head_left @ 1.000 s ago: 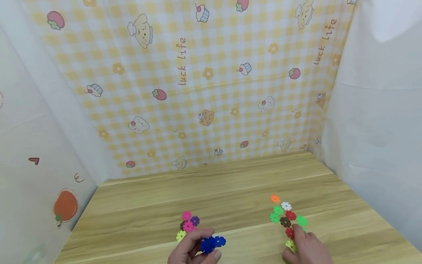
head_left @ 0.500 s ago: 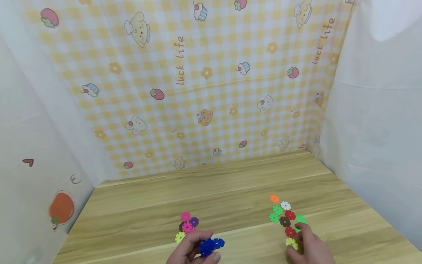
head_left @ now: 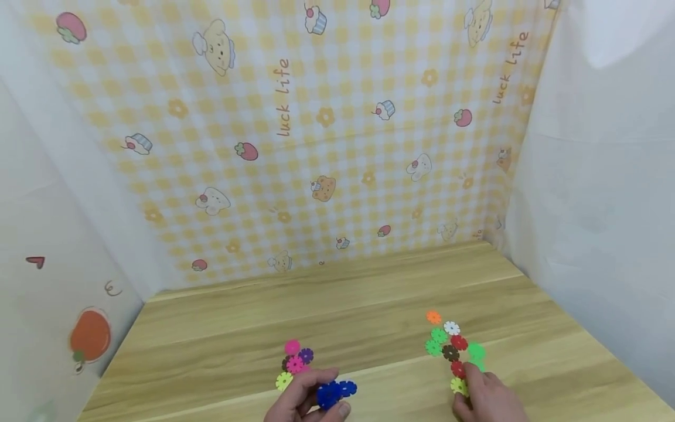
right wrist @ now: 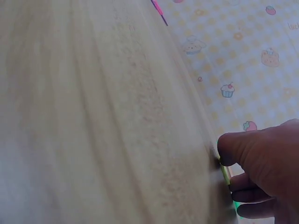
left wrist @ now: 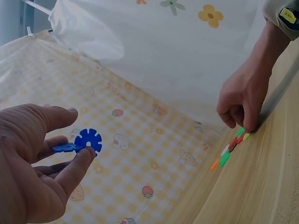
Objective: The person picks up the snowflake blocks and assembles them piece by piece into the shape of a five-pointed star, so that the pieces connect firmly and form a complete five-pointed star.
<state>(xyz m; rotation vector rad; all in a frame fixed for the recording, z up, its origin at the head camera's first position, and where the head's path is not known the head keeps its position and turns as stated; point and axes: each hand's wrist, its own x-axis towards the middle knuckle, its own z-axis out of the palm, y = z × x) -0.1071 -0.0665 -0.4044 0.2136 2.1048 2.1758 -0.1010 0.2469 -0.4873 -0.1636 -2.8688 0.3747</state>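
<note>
In the head view my left hand (head_left: 306,398) pinches two joined blue snowflake discs (head_left: 329,395) above the table. The left wrist view shows one of these blue discs (left wrist: 88,141) standing across the other, between thumb and fingers. My right hand (head_left: 490,394) is down at the table, its thumb and index finger at the edges of a yellow snowflake disc (head_left: 459,385). A red disc (head_left: 457,368) lies just beyond, partly behind the index finger. From the right wrist view, thumb and fingertips of this hand (right wrist: 266,163) meet the yellow disc's edge.
Around the right hand lie a brown disc (head_left: 450,353), another red disc (head_left: 459,342), a white disc (head_left: 451,328), an orange disc (head_left: 433,317) and several green discs (head_left: 438,336). Left of centre is a cluster with pink (head_left: 292,347), purple (head_left: 306,356) and yellow (head_left: 283,381) discs. Cloth walls enclose the wooden table (head_left: 369,305).
My right thumb and index finger parted slightly at the yellow disc, then came back together around it. The left hand keeps its hold on the blue discs. The head view has shifted slightly.
</note>
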